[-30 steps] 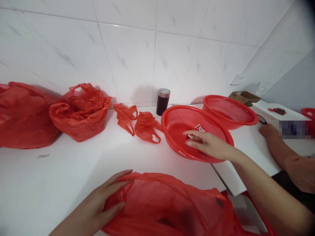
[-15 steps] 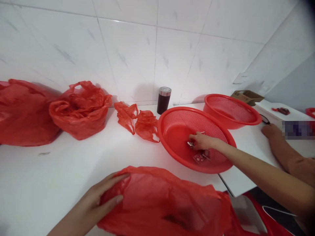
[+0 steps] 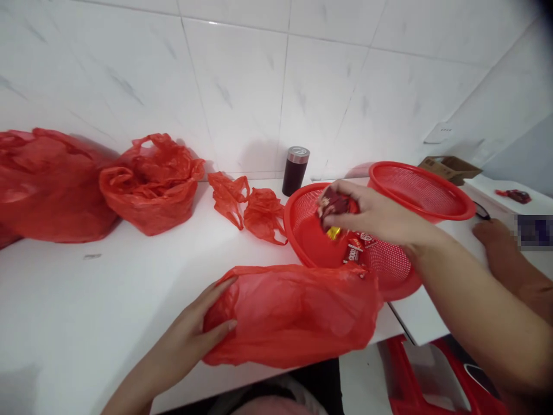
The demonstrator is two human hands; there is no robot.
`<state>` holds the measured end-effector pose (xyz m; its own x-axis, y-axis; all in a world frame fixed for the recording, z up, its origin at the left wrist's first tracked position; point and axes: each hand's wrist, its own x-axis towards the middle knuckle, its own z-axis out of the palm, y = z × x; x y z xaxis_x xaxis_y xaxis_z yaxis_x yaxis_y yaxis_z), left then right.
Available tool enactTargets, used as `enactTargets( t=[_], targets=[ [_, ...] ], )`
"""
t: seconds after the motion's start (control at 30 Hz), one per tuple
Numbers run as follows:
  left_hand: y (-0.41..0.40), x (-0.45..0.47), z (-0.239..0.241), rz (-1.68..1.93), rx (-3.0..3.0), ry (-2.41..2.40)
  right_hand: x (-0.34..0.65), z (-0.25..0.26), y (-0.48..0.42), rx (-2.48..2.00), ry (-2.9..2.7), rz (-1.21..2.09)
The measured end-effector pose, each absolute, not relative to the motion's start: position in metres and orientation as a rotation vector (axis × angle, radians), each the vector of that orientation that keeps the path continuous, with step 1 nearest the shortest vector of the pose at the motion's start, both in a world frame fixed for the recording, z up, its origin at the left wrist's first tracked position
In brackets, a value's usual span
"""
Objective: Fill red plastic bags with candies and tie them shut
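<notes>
My left hand (image 3: pixel 195 331) grips the left edge of a red plastic bag (image 3: pixel 294 314) that lies on the white counter (image 3: pixel 86 305) in front of me. Above the near red perforated basket (image 3: pixel 306 230), my right hand (image 3: pixel 367 214) is closed around a few small wrapped candies (image 3: pixel 333 204), dark red with a bit of yellow showing. More red candy packets (image 3: pixel 356 251) lie in the basket's bottom, just behind the bag's top edge.
A second red basket (image 3: pixel 421 190) sits behind the first. Two full red bags (image 3: pixel 151 184) stand at the left, crumpled empty bags (image 3: pixel 248 207) and a dark jar (image 3: pixel 296 171) by the tiled wall. Another person's hand (image 3: pixel 492 236) rests at the right. Red stools (image 3: pixel 432 380) stand below.
My right hand reached into the basket, closed on candies and lifted them above it. My left hand pulled the bag closer along the counter.
</notes>
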<state>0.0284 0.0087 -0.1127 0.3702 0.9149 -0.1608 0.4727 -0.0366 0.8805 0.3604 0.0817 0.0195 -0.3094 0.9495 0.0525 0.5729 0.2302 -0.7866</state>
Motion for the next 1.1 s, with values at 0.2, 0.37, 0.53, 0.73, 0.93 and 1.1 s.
enactTargets(
  t=[0.2, 0.37, 0.53, 0.73, 0.93, 1.1],
  targets=[
    [0.010, 0.039, -0.113, 0.601, 1.773, 1.189, 0.277, -0.037, 0.044, -1.222, -2.698, 0.905],
    [0.007, 0.032, -0.125, 0.599, 1.961, 1.317, 0.279, -0.065, 0.046, -1.189, -2.852, 0.967],
    [0.006, 0.031, -0.131, 0.608, 2.016, 1.327, 0.300, -0.044, 0.041, -1.055, -2.887, 1.071],
    [0.008, 0.034, -0.124, 0.583, 2.011, 1.330, 0.344, -0.015, 0.053, -1.206, -2.560, 0.855],
    [0.004, 0.031, -0.126, 0.557, 2.049, 1.325, 0.436, -0.061, 0.108, -2.031, -2.471, 0.664],
    [0.001, 0.025, -0.128, 0.531, 2.031, 1.406, 0.478, -0.100, 0.125, -2.216, -2.540, 0.883]
  ],
)
